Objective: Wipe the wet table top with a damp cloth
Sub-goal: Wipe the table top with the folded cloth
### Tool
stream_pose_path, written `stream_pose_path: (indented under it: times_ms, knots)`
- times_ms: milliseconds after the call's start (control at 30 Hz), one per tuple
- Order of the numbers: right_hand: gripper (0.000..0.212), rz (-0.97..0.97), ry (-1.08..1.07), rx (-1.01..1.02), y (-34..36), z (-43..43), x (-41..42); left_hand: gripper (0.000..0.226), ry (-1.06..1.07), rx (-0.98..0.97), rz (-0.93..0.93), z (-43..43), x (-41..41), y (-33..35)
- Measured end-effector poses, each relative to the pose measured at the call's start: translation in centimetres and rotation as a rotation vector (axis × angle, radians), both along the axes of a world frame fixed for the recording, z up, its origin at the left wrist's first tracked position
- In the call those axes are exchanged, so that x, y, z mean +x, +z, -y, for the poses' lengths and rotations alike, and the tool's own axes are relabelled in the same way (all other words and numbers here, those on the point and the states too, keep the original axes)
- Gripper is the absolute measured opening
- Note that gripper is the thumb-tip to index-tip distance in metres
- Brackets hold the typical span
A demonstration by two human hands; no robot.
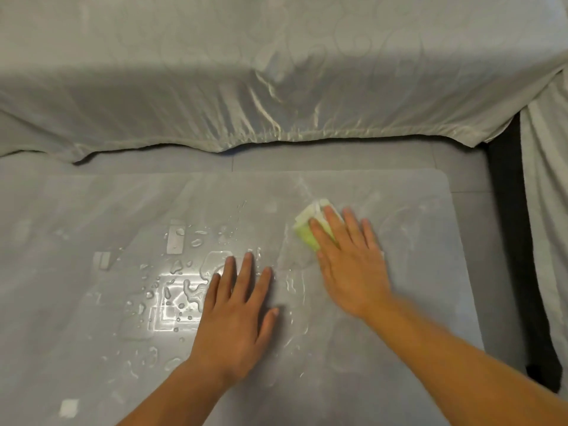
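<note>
While most of the bench (415,296) to the right looks smeared but wiped, pooled droplets (178,290) are left at centre-left. The left hand (236,315) is laid flat, empty; the cloth (310,229) is pressed beneath the flat right hand (353,265).

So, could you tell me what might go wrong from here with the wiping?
The left hand rests flat in the puddle, so it may slip or smear water onto wiped areas. The cloth is small and folded under the right hand; it could just push droplets around rather than soak them up. Water swept toward the table edge might drip onto the floor.
</note>
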State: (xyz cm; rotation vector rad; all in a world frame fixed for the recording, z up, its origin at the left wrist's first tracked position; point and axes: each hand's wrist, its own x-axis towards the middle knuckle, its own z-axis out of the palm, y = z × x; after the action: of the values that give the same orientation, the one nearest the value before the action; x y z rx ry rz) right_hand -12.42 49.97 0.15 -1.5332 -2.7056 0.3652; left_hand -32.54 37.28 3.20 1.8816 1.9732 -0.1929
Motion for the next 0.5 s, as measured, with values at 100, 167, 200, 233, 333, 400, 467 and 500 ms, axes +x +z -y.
stream_pose_path:
  times_ms: [100,167,200,233,333,400,467,500]
  knots:
    - [0.055,-0.018,-0.157,-0.021,-0.3,-6.8,-4.4,0.062,0.006,0.030,0.010,0.2,0.0,-0.3]
    - [0.056,-0.001,-0.150,0.009,-0.5,-5.9,-5.7,0.062,0.013,0.042,0.029,0.2,-0.1,-0.1]
    - [0.057,0.017,-0.067,0.032,-0.4,-4.0,-5.4,0.062,0.015,0.046,0.048,0.1,-0.2,0.1]
    - [0.059,0.036,0.055,0.047,-0.3,-1.7,-4.6,0.063,0.018,0.051,0.070,0.1,-0.3,0.2]
    - [0.058,0.093,0.382,-0.008,0.5,2.6,-0.6,0.065,0.040,0.063,0.132,0.5,-0.7,0.7]
    - [0.056,0.102,0.342,0.026,0.3,0.3,0.3,0.061,0.072,0.096,0.152,1.5,-1.1,1.1]
    - [0.056,0.078,0.049,0.033,0.1,-2.9,-1.6,0.058,0.088,0.098,0.154,2.8,-1.4,1.0]
    - [0.056,0.049,-0.104,0.000,0.2,-3.7,-3.1,0.058,0.094,0.091,0.146,3.6,-1.5,1.0]
